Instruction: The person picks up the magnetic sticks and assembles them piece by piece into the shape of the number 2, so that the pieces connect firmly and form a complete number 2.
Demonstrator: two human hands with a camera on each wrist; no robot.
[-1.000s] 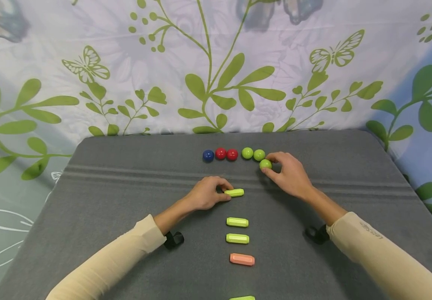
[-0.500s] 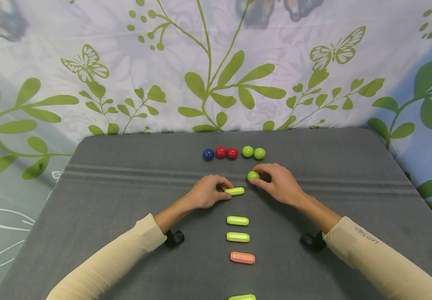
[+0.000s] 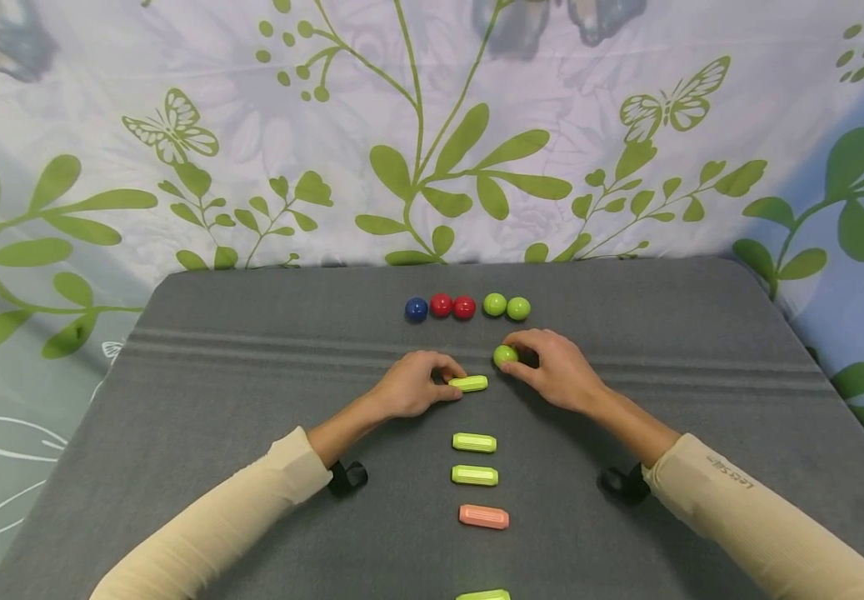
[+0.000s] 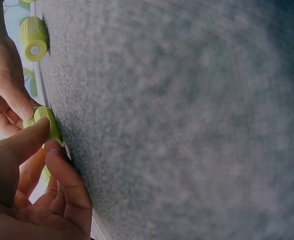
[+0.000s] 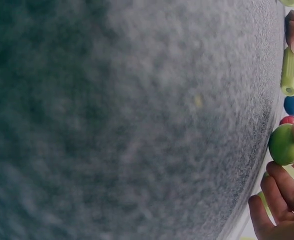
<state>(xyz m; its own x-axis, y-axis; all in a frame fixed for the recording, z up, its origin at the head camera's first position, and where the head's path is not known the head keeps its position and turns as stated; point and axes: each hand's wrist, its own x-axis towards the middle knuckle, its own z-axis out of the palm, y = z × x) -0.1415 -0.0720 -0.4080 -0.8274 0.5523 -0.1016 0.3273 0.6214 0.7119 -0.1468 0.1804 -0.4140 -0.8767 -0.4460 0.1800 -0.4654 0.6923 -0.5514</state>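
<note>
Pinching yellow-green fluted rod point(image 3: 471, 383) at its 9 o'clock end with fingers of left hand point(image 3: 415, 386), near middle of gray cloth-like surface point(image 3: 199, 417). Pinching green ball point(image 3: 506, 356) between thumb and fingers of right hand point(image 3: 561, 370), just off rod's 2 o'clock. Could lose ball to rolling if pinch slackens, given round, glossy shape; might knock rod askew if bumped. Creased from 9 to 3 o'clock; backed at 12 o'clock by leaf-and-butterfly-print fabric point(image 3: 267, 133).

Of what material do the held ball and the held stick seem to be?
Held green ball: perhaps plastic or painted wood, glossy; its smooth surface catches the light. Held yellow-green stick: probably plastic, satin-like; it shows even, moulded-looking ridges. Neither material is certain.
</note>
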